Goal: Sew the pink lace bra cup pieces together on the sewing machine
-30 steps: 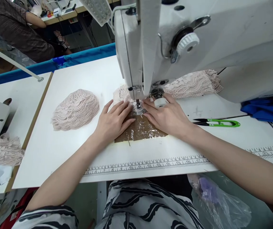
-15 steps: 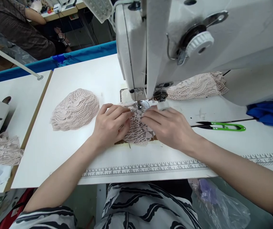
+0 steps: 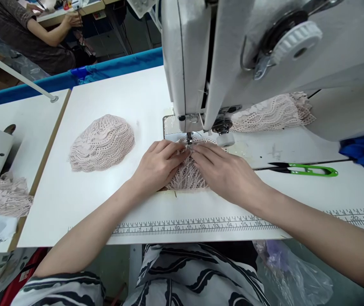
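Observation:
A pale pink lace piece [image 3: 190, 174] lies under the presser foot [image 3: 189, 137] of a white sewing machine [image 3: 188, 68]. My left hand [image 3: 161, 163] grips the lace from the left, its fingertips pinched close to the needle. From the right, my right hand [image 3: 224, 168] holds the same lace, fingers pressed together just in front of the foot. The fingertips of both hands almost meet, and they hide part of the lace edge.
A stack of lace pieces [image 3: 102, 142] sits to the left; more lace [image 3: 274, 112] lies behind the machine head. Green thread snips [image 3: 306, 169] rest at right. A printed ruler [image 3: 197, 227] runs along the table's front edge. Another person [image 3: 51, 36] works beyond the blue cloth [image 3: 121, 61].
My hands have come closer together at the presser foot, the left moving right. The lace between them has shifted and bunched. The other person's arm has risen. The view has shifted slightly.

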`<state>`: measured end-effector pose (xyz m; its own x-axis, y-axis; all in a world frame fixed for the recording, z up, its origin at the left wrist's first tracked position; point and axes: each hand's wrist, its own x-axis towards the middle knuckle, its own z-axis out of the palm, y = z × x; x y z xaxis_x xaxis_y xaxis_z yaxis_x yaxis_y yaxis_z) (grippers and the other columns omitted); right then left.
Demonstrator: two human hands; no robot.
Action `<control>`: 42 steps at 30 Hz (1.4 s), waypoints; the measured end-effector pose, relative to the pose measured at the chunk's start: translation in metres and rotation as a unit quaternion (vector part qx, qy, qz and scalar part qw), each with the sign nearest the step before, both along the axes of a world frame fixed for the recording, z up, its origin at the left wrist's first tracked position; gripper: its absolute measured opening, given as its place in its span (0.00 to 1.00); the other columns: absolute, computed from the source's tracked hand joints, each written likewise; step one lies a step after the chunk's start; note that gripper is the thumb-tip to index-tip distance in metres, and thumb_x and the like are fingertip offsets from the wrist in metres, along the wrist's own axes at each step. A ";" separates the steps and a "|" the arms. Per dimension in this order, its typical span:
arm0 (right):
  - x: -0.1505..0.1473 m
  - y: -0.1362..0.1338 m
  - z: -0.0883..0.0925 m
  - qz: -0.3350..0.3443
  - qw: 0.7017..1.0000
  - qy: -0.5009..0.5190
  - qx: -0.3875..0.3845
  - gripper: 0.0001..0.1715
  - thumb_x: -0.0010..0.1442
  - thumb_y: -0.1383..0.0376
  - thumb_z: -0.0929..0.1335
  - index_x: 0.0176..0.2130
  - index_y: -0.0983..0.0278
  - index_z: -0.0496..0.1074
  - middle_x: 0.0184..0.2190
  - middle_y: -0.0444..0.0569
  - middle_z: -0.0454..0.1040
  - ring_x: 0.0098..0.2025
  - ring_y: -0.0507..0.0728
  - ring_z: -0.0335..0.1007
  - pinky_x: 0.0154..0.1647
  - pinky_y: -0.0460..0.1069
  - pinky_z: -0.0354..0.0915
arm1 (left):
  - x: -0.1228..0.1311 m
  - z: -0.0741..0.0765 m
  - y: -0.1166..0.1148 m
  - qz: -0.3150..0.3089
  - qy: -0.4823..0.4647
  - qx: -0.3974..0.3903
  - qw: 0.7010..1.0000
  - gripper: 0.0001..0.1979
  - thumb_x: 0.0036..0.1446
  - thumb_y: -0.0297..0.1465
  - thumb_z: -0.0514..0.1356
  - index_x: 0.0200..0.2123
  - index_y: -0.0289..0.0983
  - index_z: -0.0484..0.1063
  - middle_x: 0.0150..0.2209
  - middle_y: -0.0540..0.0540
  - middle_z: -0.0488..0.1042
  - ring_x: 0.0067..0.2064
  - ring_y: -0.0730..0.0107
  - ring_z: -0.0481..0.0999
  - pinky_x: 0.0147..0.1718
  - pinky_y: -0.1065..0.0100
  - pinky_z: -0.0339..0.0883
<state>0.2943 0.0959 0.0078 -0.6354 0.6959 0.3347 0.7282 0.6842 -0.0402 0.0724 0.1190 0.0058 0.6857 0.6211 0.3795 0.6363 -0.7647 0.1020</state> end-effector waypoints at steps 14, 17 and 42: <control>0.009 0.020 -0.002 -0.047 0.999 0.002 0.005 0.15 0.72 0.63 0.63 0.49 0.68 0.74 0.43 0.58 0.80 0.49 0.65 0.74 0.39 0.53 0.67 | 0.015 -0.002 -0.022 0.026 0.053 0.043 0.997 0.18 0.68 0.38 0.58 0.55 0.36 0.75 0.60 0.35 0.73 0.63 0.53 0.71 0.64 0.48 0.63; 0.009 0.021 -0.003 -0.041 0.999 0.002 0.002 0.16 0.72 0.63 0.63 0.51 0.68 0.74 0.48 0.58 0.79 0.52 0.66 0.73 0.46 0.55 0.67 | 0.018 -0.002 -0.024 0.034 0.060 0.057 0.996 0.19 0.67 0.40 0.59 0.56 0.35 0.75 0.58 0.34 0.74 0.62 0.52 0.72 0.65 0.46 0.62; 0.012 0.025 -0.010 -0.016 0.997 -0.027 0.076 0.18 0.71 0.68 0.63 0.55 0.71 0.74 0.50 0.56 0.79 0.53 0.65 0.73 0.55 0.57 0.63 | 0.020 -0.003 -0.022 0.053 0.060 0.063 0.995 0.20 0.70 0.41 0.55 0.57 0.38 0.74 0.58 0.35 0.74 0.61 0.53 0.74 0.65 0.40 0.58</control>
<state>0.3061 0.1209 -0.0017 -0.6334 0.6605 0.4031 0.7482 0.6556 0.1016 0.0928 0.0966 0.0024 0.6646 0.6448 0.3776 0.7152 -0.6953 -0.0714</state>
